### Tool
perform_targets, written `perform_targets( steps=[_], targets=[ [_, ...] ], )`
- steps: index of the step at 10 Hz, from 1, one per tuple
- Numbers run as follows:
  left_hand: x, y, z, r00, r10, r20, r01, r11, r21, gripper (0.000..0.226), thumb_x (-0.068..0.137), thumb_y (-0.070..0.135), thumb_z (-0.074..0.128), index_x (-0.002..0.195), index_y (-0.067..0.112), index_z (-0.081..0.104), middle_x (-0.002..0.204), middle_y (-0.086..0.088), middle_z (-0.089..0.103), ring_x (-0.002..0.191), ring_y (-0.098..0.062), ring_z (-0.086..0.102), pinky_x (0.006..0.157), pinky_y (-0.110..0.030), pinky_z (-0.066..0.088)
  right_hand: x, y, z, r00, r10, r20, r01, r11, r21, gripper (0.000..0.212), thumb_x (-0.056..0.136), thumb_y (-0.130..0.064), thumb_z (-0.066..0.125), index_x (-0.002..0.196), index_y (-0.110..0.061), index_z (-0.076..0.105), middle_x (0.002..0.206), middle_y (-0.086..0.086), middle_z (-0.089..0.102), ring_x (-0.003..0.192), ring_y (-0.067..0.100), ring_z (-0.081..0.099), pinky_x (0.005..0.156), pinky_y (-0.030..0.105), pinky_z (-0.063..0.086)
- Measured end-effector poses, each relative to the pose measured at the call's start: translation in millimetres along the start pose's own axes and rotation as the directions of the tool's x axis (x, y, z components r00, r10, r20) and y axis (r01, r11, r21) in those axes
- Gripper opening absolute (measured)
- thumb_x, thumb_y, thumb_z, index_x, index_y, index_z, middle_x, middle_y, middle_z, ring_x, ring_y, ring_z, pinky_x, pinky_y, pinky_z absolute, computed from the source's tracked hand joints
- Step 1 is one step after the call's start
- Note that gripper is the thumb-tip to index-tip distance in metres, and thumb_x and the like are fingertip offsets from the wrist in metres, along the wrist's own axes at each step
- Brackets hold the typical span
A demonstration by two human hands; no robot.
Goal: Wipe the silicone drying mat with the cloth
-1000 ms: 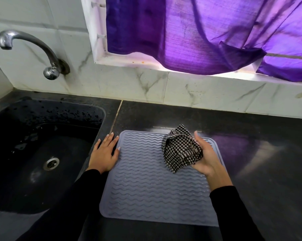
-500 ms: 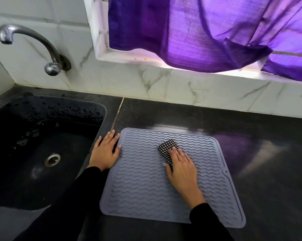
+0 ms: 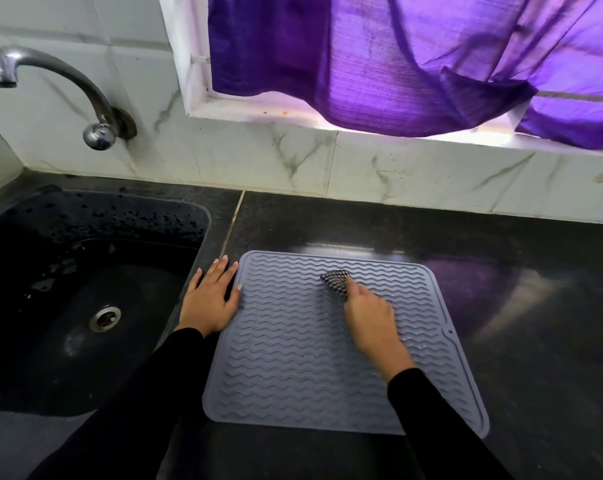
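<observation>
While the left hand (image 3: 211,299) lies flat with fingers spread on the worktop (image 3: 501,306), thumb just touching the mat's left edge, the right hand (image 3: 369,315) presses a bunched black-and-white checked cloth (image 3: 335,283) onto the upper middle of the grey silicone drying mat (image 3: 293,358); right grip is blurred, fingers seem curled round the cloth. Mat is square with rounded corners, wavy ribs and a raised rim, flat on glossy black stone. Black sink (image 3: 68,289) sits to the left, beaded with droplets.

R hand (image 3: 369,311) dropped onto mat (image 3: 293,358), cloth (image 3: 335,281) now bunched under it, pressed flat.
</observation>
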State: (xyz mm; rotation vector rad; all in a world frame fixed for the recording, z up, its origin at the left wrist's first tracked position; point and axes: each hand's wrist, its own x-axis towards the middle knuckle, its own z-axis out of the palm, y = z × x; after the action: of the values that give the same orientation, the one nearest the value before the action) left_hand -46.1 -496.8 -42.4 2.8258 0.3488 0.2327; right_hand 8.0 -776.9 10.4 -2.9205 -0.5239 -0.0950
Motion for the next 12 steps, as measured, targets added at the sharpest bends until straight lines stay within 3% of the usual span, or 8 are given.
perform_targets(
  steps=[1, 2, 3, 5, 7, 9, 11, 12],
  targets=[
    [0, 0, 0, 1.000, -0.003, 0.002, 0.003, 1.000, -0.004, 0.083, 0.078, 0.063, 0.003, 0.146, 0.023, 0.029, 0.157, 0.002, 0.021, 0.145, -0.012, 0.014, 0.118, -0.037, 0.004, 15, 26, -20, 0.913, 0.369, 0.174, -0.337, 0.443, 0.830, 0.016, 0.090, -0.007, 0.047, 0.093, -0.009, 0.062, 0.074, 0.006, 0.068, 0.075, 0.026, 0.062, 0.058, 0.024, 0.049],
    [0, 1, 0, 1.000, -0.003, 0.002, 0.003, 1.000, -0.008, 0.083, 0.078, 0.063, 0.003, 0.146, 0.023, 0.029, 0.157, 0.002, 0.021, 0.145, -0.012, 0.014, 0.118, -0.037, 0.004, 6, 49, -29, 0.817, 0.230, 0.528, -0.376, -0.480, 0.792, 0.023, 0.092, -0.017, 0.049, 0.101, 0.000, 0.060, 0.088, 0.013, 0.073, 0.079, 0.027, 0.069, 0.060, 0.030, 0.057],
    [0, 2, -1, 1.000, -0.004, 0.004, 0.004, 1.000, -0.018, 0.084, 0.078, 0.062, 0.003, 0.147, 0.023, 0.029, 0.156, 0.001, 0.021, 0.145, -0.012, 0.014, 0.118, -0.038, 0.004, 6, 51, -27, 0.842, 0.336, 0.423, -0.366, -0.223, 0.904, 0.028, 0.083, -0.018, 0.065, 0.108, -0.004, 0.062, 0.104, 0.016, 0.069, 0.091, 0.029, 0.067, 0.074, 0.035, 0.055],
    [-2, 2, -4, 1.000, 0.004, 0.018, -0.004, 1.000, -0.011, 0.084, 0.078, 0.061, 0.001, 0.147, 0.021, 0.028, 0.157, 0.000, 0.019, 0.146, -0.013, 0.012, 0.118, -0.040, 0.004, -1, 5, -3, 0.954, 0.226, -0.199, -0.165, 0.945, 0.282, 0.049, 0.090, -0.009, 0.051, 0.138, -0.014, 0.041, 0.137, 0.006, 0.049, 0.122, 0.020, 0.048, 0.103, 0.033, 0.036],
    [-2, 3, -2, 0.999, 0.009, 0.036, -0.010, 1.000, 0.028, 0.082, 0.080, 0.058, -0.002, 0.148, 0.020, 0.023, 0.158, 0.000, 0.015, 0.146, -0.013, 0.008, 0.118, -0.040, 0.002, -8, -4, 33, 0.993, 0.109, -0.051, -0.108, 0.994, 0.021, 0.057, 0.094, -0.006, 0.032, 0.148, -0.010, 0.012, 0.156, 0.006, 0.014, 0.144, 0.015, 0.010, 0.114, 0.025, -0.004],
    [1, 0, 1, 0.999, 0.016, 0.052, -0.018, 0.999, 0.050, 0.079, 0.082, 0.057, -0.001, 0.149, 0.021, 0.021, 0.158, -0.001, 0.013, 0.146, -0.014, 0.006, 0.118, -0.041, 0.001, 4, 15, 11, 0.984, 0.180, -0.003, -0.164, 0.906, 0.389, 0.040, 0.093, -0.018, 0.050, 0.133, -0.016, 0.050, 0.127, 0.008, 0.059, 0.116, 0.023, 0.055, 0.097, 0.030, 0.040],
    [1, 0, -1, 0.998, 0.021, 0.059, -0.023, 0.999, 0.036, 0.069, 0.088, 0.051, 0.010, 0.149, 0.020, 0.022, 0.158, -0.002, 0.014, 0.146, -0.015, 0.007, 0.118, -0.042, 0.001, 29, 29, -32, 0.789, 0.583, 0.193, -0.442, 0.321, 0.838, 0.024, 0.091, -0.010, 0.052, 0.105, 0.007, 0.062, 0.083, 0.012, 0.059, 0.081, 0.022, 0.055, 0.059, 0.027, 0.037],
    [1, 0, -1, 0.998, 0.018, 0.066, -0.020, 0.999, 0.031, 0.068, 0.089, 0.050, 0.012, 0.149, 0.020, 0.021, 0.158, -0.002, 0.013, 0.146, -0.016, 0.007, 0.118, -0.041, 0.001, 12, 19, -32, 0.817, 0.557, -0.146, -0.421, 0.751, 0.510, 0.027, 0.087, -0.006, 0.050, 0.113, -0.007, 0.061, 0.098, 0.015, 0.066, 0.094, 0.031, 0.060, 0.073, 0.032, 0.043]
  ],
)
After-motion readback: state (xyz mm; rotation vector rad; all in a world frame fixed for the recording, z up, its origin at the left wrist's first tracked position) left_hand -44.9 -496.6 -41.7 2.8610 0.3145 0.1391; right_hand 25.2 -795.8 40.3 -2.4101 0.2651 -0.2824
